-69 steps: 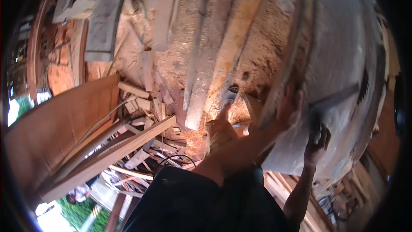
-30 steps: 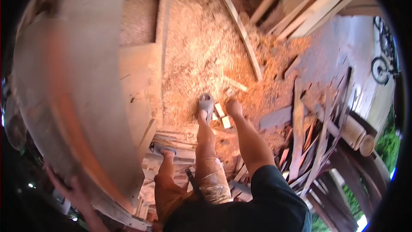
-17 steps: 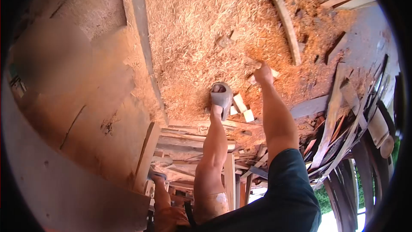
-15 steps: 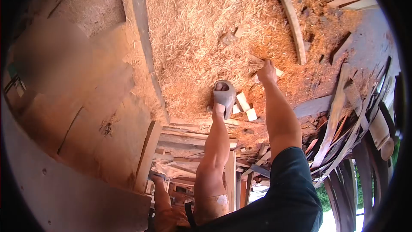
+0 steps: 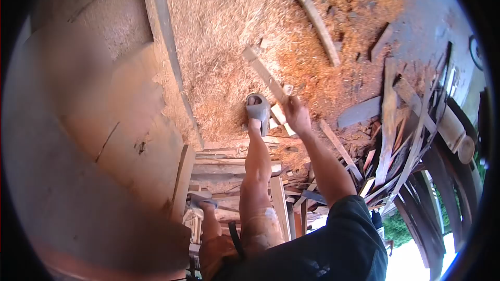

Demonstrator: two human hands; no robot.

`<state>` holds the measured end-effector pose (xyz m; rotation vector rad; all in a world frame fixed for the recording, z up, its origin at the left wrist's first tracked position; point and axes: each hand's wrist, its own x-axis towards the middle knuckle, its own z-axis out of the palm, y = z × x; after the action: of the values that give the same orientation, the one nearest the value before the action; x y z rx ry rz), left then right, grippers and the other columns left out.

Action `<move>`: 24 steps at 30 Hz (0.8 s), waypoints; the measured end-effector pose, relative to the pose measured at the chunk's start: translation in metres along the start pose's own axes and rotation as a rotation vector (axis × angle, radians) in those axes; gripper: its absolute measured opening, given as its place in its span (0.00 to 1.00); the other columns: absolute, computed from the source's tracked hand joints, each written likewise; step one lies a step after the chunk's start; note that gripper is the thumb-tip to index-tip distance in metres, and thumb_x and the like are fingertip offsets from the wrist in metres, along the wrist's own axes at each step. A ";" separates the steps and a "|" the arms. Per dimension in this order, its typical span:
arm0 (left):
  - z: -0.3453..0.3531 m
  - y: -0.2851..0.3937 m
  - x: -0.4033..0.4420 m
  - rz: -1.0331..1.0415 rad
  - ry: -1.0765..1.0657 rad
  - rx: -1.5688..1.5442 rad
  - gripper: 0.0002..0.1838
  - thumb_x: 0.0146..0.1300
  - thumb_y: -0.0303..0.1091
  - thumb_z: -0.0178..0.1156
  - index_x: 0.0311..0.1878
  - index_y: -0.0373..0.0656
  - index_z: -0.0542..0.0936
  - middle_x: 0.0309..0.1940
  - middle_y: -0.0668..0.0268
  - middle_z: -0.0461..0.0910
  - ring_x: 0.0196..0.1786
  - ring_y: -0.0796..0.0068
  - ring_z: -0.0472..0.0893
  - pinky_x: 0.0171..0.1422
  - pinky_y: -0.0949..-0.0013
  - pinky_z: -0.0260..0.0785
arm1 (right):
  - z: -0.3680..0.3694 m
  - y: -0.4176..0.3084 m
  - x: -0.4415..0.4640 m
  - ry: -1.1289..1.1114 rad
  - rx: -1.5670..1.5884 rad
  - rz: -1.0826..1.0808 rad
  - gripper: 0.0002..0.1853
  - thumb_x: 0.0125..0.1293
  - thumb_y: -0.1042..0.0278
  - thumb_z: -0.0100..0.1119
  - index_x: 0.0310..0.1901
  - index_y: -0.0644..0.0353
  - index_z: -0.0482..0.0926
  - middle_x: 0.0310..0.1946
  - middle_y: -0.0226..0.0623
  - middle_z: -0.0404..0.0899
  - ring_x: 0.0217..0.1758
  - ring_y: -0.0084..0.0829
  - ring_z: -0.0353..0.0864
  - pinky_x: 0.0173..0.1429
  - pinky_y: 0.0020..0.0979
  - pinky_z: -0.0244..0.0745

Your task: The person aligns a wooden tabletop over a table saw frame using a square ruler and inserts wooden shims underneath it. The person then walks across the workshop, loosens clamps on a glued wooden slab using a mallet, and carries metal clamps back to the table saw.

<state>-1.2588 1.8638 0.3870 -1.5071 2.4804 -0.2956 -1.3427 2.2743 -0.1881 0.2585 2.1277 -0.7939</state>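
Observation:
My right hand (image 5: 297, 116) is closed around the lower end of a short wooden slat (image 5: 266, 76). The slat points up and to the left, above ground covered with wood shavings. Just left of the hand, small pale wood blocks (image 5: 278, 115) lie beside my foot in a grey slipper (image 5: 259, 112). Part of the blocks is hidden behind the hand and slipper. My left hand is out of view.
Scrap strips and boards (image 5: 388, 119) are heaped on the right. A long curved strip (image 5: 312, 13) lies on the shavings at the top. To the left is a large wooden board (image 5: 125, 119), with a beam (image 5: 165, 31) on the ground beyond it. My other foot (image 5: 202, 201) stands at lower left.
My right hand has come up from the shavings with the slat and moved left and nearer to me, close to the slippered foot. The whole view has shifted slightly.

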 end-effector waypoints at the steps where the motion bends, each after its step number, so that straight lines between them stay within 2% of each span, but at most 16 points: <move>1: -0.003 -0.022 0.001 -0.043 0.019 0.102 0.34 0.70 0.48 0.59 0.64 0.24 0.66 0.58 0.40 0.74 0.57 0.53 0.77 0.60 0.55 0.72 | -0.012 -0.016 -0.020 0.022 0.055 -0.017 0.13 0.70 0.56 0.55 0.49 0.55 0.73 0.30 0.56 0.81 0.36 0.60 0.82 0.39 0.54 0.76; 2: 0.004 -0.038 0.006 -0.051 0.029 -0.042 0.37 0.67 0.46 0.62 0.67 0.27 0.62 0.62 0.43 0.70 0.60 0.54 0.74 0.64 0.55 0.68 | -0.019 -0.024 -0.037 0.053 0.088 -0.041 0.17 0.67 0.55 0.59 0.49 0.58 0.73 0.29 0.56 0.81 0.36 0.58 0.83 0.39 0.51 0.78; 3: 0.012 -0.053 0.010 -0.059 0.040 -0.184 0.40 0.65 0.45 0.65 0.70 0.30 0.59 0.65 0.46 0.67 0.64 0.54 0.70 0.68 0.55 0.63 | -0.037 -0.047 -0.056 -0.008 0.119 0.042 0.20 0.64 0.56 0.63 0.52 0.58 0.73 0.33 0.55 0.82 0.37 0.56 0.84 0.41 0.48 0.78; 5: 0.024 -0.075 0.011 -0.082 0.086 -0.458 0.50 0.60 0.43 0.70 0.77 0.37 0.51 0.73 0.52 0.60 0.72 0.56 0.64 0.76 0.55 0.55 | -0.051 -0.062 -0.092 0.060 0.145 -0.058 0.24 0.62 0.58 0.66 0.55 0.61 0.72 0.35 0.52 0.83 0.36 0.49 0.85 0.41 0.43 0.78; 6: 0.025 -0.056 0.005 0.004 0.139 -0.361 0.50 0.58 0.39 0.72 0.76 0.37 0.51 0.73 0.52 0.59 0.72 0.56 0.63 0.76 0.55 0.54 | -0.066 -0.085 -0.113 0.074 0.133 0.005 0.25 0.61 0.60 0.66 0.56 0.62 0.72 0.35 0.50 0.83 0.35 0.43 0.84 0.40 0.40 0.78; 8: 0.014 -0.005 -0.001 -0.030 0.135 -0.463 0.51 0.55 0.33 0.73 0.76 0.36 0.51 0.74 0.49 0.56 0.74 0.56 0.59 0.77 0.55 0.52 | -0.083 -0.116 -0.143 0.059 0.272 0.043 0.25 0.62 0.61 0.66 0.56 0.64 0.72 0.34 0.47 0.83 0.33 0.33 0.83 0.38 0.34 0.78; 9: 0.013 -0.022 0.006 0.175 0.156 -0.242 0.52 0.53 0.30 0.73 0.76 0.37 0.51 0.75 0.48 0.54 0.76 0.56 0.57 0.79 0.55 0.49 | -0.084 -0.124 -0.155 0.032 0.406 0.040 0.24 0.62 0.61 0.66 0.56 0.65 0.72 0.33 0.45 0.83 0.32 0.28 0.83 0.36 0.32 0.77; 11: 0.014 -0.016 0.006 0.181 0.137 -0.496 0.52 0.51 0.26 0.72 0.76 0.36 0.50 0.76 0.49 0.51 0.77 0.55 0.54 0.80 0.56 0.45 | -0.104 -0.166 -0.193 -0.019 0.465 -0.015 0.22 0.64 0.60 0.64 0.54 0.66 0.73 0.30 0.45 0.83 0.31 0.26 0.83 0.35 0.30 0.76; 13: -0.001 -0.013 0.008 0.243 0.100 -0.409 0.50 0.54 0.34 0.70 0.75 0.33 0.51 0.75 0.43 0.51 0.78 0.48 0.50 0.80 0.53 0.44 | -0.110 -0.182 -0.220 -0.064 0.399 -0.041 0.21 0.64 0.60 0.63 0.52 0.66 0.74 0.29 0.44 0.83 0.30 0.26 0.82 0.34 0.30 0.76; 16: -0.020 -0.039 -0.018 0.367 -0.008 -0.797 0.45 0.56 0.34 0.66 0.74 0.32 0.55 0.74 0.43 0.53 0.77 0.47 0.53 0.79 0.51 0.46 | -0.110 -0.197 -0.256 -0.120 0.338 -0.073 0.21 0.64 0.59 0.63 0.52 0.67 0.75 0.29 0.45 0.84 0.29 0.28 0.83 0.34 0.31 0.76; 18: 0.005 -0.100 -0.066 0.428 0.049 -0.756 0.40 0.61 0.36 0.62 0.72 0.32 0.57 0.73 0.43 0.55 0.74 0.45 0.57 0.78 0.49 0.48 | -0.108 -0.200 -0.276 -0.145 0.415 -0.088 0.24 0.62 0.59 0.63 0.54 0.68 0.75 0.33 0.48 0.85 0.32 0.32 0.85 0.37 0.34 0.78; 19: 0.004 -0.124 -0.097 0.420 0.102 -0.748 0.39 0.62 0.38 0.62 0.72 0.31 0.58 0.72 0.43 0.56 0.73 0.44 0.59 0.77 0.48 0.49 | -0.104 -0.196 -0.283 -0.088 0.374 -0.103 0.27 0.60 0.56 0.65 0.55 0.68 0.75 0.36 0.51 0.85 0.38 0.37 0.85 0.44 0.36 0.79; 20: 0.008 -0.151 -0.128 0.415 0.148 -0.740 0.37 0.64 0.41 0.61 0.71 0.31 0.59 0.71 0.44 0.57 0.72 0.44 0.61 0.76 0.47 0.50 | -0.106 -0.198 -0.294 -0.047 0.331 -0.098 0.27 0.61 0.59 0.64 0.56 0.69 0.72 0.38 0.49 0.84 0.39 0.34 0.84 0.44 0.34 0.78; 21: 0.025 -0.190 -0.160 0.331 0.272 -0.602 0.36 0.68 0.47 0.57 0.70 0.32 0.60 0.71 0.43 0.56 0.72 0.45 0.60 0.76 0.48 0.51 | -0.108 -0.201 -0.305 -0.020 0.286 -0.093 0.27 0.62 0.61 0.63 0.58 0.70 0.70 0.40 0.47 0.84 0.39 0.32 0.83 0.44 0.31 0.77; 23: 0.059 -0.240 -0.212 -0.279 0.364 -0.853 0.38 0.70 0.52 0.53 0.73 0.35 0.56 0.73 0.45 0.52 0.74 0.48 0.57 0.76 0.47 0.50 | -0.107 -0.200 -0.324 0.030 0.297 -0.064 0.30 0.59 0.58 0.67 0.57 0.71 0.70 0.38 0.47 0.84 0.38 0.31 0.83 0.42 0.32 0.77; 24: 0.077 -0.271 -0.223 -0.632 0.327 -0.933 0.38 0.72 0.52 0.52 0.74 0.36 0.55 0.73 0.47 0.54 0.74 0.50 0.57 0.76 0.50 0.50 | -0.106 -0.207 -0.338 0.059 0.322 -0.051 0.31 0.58 0.58 0.67 0.57 0.71 0.71 0.37 0.47 0.84 0.38 0.31 0.83 0.41 0.32 0.77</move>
<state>-0.9079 1.9351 0.4097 -2.7875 2.3924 0.6861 -1.2860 2.2086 0.2123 0.4012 2.0611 -1.1734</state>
